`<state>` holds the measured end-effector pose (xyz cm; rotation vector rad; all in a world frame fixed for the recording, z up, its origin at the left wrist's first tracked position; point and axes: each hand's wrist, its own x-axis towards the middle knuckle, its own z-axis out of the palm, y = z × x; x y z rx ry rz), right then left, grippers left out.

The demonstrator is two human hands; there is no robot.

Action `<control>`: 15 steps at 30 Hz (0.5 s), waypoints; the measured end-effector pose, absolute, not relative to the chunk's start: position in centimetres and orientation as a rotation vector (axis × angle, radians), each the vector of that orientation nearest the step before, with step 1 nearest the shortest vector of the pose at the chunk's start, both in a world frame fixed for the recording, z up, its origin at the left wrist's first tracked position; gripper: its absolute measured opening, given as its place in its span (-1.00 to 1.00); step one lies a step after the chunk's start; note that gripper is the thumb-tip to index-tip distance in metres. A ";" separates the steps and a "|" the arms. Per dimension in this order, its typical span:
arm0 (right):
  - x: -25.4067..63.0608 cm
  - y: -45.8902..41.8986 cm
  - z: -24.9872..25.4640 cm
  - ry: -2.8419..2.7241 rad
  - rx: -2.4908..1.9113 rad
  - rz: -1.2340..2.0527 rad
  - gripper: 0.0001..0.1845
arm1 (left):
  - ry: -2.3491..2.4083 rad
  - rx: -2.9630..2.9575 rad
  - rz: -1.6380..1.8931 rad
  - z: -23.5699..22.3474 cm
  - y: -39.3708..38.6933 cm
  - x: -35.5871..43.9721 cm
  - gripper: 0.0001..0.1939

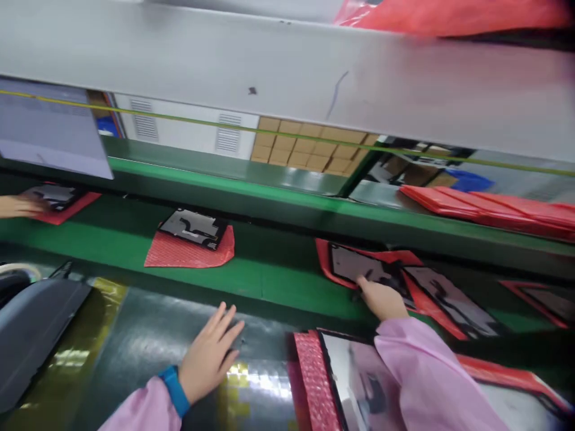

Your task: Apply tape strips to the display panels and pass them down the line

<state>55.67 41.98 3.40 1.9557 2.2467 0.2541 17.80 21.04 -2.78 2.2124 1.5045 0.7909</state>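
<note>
My left hand (209,356), with a blue band at the wrist, hovers over the dark bench, fingers spread and holding nothing. On the green conveyor belt, my right hand (384,299) reaches to the near edge of a flat screen panel (353,264) lying on a red bubble-wrap pouch (323,257). Its fingers are bent together; whatever they pinch is too blurred to name. Below my right sleeve, another screen panel (359,377) lies on red bubble wrap (309,365) on the bench. Farther left on the belt sits a panel (193,226) partly over its red pouch (188,251).
Another person's hand (22,206) touches a panel at the far left. More panels (453,299) lie to the right. Red pouches (494,206) are stacked on the ledge beyond the belt. A white shelf (287,72) spans overhead. A grey rounded object (40,329) stands at lower left.
</note>
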 end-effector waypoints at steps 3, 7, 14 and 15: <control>54.2 43.3 3.6 2.285 1.915 0.276 -0.72 | 1.460 1.994 0.898 -2.4 18.7 19.2 -0.50; 50.1 42.8 6.2 2.334 1.945 0.349 -0.76 | 1.225 1.652 1.131 -1.1 20.4 22.7 -0.53; 38.8 32.8 13.8 2.872 2.152 -0.106 -0.80 | 0.788 1.325 1.307 2.8 24.3 28.8 0.42; 37.1 30.8 14.5 2.980 2.090 -0.168 -0.80 | 0.761 1.298 1.358 3.5 23.9 28.8 0.49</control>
